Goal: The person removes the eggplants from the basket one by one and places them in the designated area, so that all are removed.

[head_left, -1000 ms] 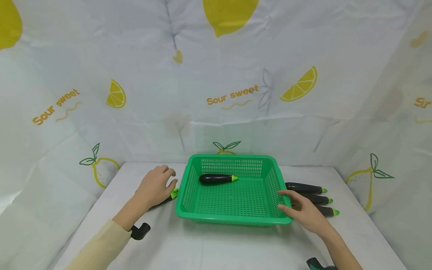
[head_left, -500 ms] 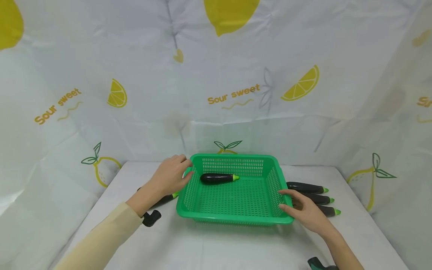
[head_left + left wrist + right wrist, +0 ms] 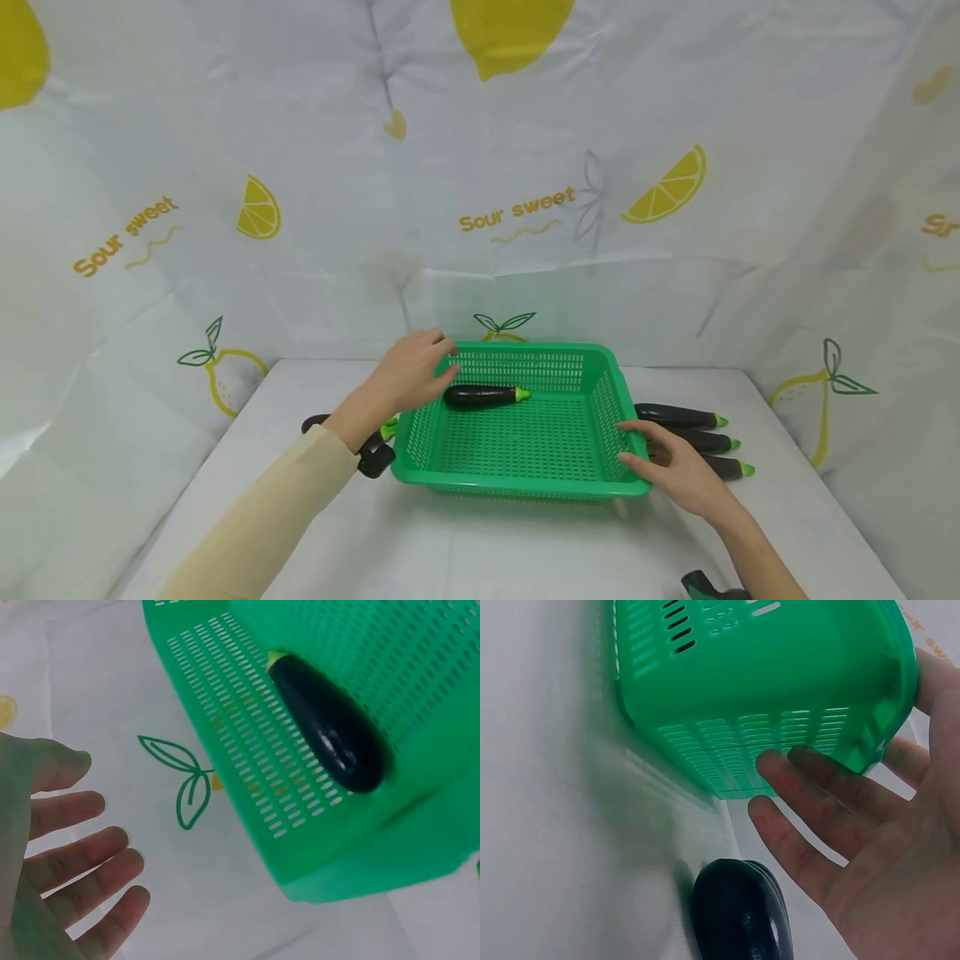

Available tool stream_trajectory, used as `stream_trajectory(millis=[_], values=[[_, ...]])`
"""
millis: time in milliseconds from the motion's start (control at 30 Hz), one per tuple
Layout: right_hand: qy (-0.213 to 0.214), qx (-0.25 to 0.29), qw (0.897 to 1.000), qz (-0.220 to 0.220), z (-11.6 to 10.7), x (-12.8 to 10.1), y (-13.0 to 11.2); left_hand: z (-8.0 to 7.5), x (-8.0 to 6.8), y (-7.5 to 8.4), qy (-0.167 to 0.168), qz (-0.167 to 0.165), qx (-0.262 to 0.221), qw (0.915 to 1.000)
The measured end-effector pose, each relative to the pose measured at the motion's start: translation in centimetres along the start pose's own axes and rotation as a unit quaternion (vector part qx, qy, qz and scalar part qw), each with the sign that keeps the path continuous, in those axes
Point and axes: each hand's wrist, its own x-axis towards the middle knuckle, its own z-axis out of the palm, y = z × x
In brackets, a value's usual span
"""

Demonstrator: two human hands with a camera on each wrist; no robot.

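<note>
A green plastic basket [image 3: 517, 485] with slotted walls stands on the white-covered table. Inside, near its back left, lies one dark eggplant [image 3: 480, 397] with a light green stem. My left hand [image 3: 414, 368] is over the basket's back left corner in the head view. Its fingers [image 3: 112, 855] are spread and loosely bent, holding nothing, apart from the basket in the left wrist view. With my right hand [image 3: 678, 471] I hold the basket's right rim, thumb over the edge and fingers along the outer wall in the right wrist view.
Three more eggplants [image 3: 678, 417] lie side by side right of the basket, partly behind my right hand. Left of it, eggplants with green stems [image 3: 388, 428] are partly hidden by my left wrist. A lemon-printed white sheet [image 3: 360, 208] hangs behind the table.
My left hand has moved right and away from me, from above the left eggplants to the basket's back left corner. My right hand and the basket have stayed put.
</note>
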Motion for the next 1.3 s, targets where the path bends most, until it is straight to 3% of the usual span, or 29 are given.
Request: stream_trajectory(millis=[333,600,1033,1300], values=[[0.002,0.001,1.0,-0.001,0.0,0.0,0.0,2.3,2.9,0.4,-0.02,0.004,0.006,0.9998],[0.004,-0.003,1.0,0.0,-0.1,0.0,0.1,4.7,5.1,1.3,-0.07,-0.007,-0.003,0.9975],[0.011,0.001,1.0,0.0,0.2,0.1,-0.2,8.2,7.0,1.9,-0.134,-0.04,-0.014,0.9901],[0.012,-0.01,1.0,-0.002,0.2,0.0,-0.1,10.3,6.9,2.4,-0.187,-0.065,0.015,0.98]])
